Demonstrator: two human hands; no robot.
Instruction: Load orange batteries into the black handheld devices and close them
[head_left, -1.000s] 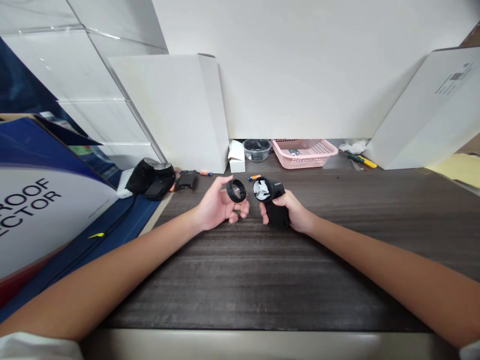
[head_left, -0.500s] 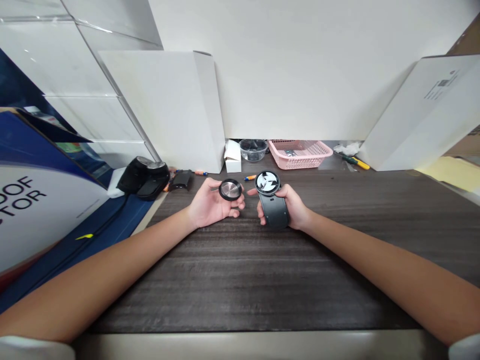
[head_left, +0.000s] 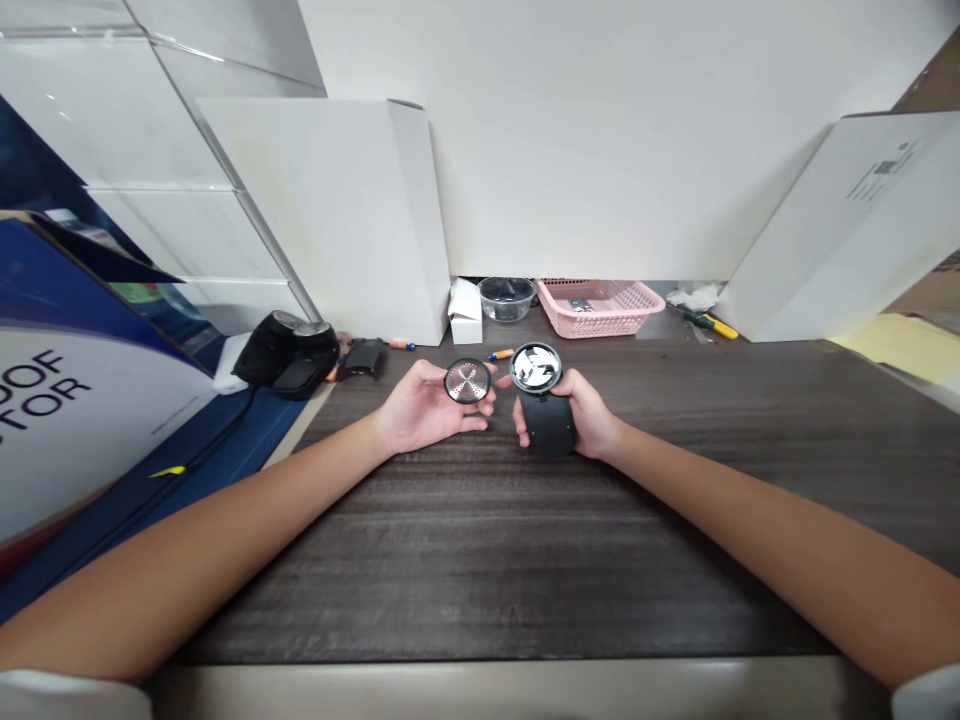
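Observation:
Between its thumb and fingers, my left hand holds a round perforated metal guard with a black rim, its face tilted up. Close by on the right, my right hand is wrapped round the dark grey body of a fabric shaver. The shaver's round head points up and shows several shiny blades inside a ring. A small gap separates the guard from the shaver head. Both hands are above the dark wooden table. The fingers behind the shaver are partly hidden.
At the back stand a small white box, a clear bowl and a pink basket. A yellow-and-green-handled tool lies right. Left are a black device, a black curved cover and a small orange-and-blue cylinder.
My left hand has shifted the guard slightly right, tilting its face so the hole pattern shows more clearly. The shaver in my right hand has turned slightly, its blades now catching more light.

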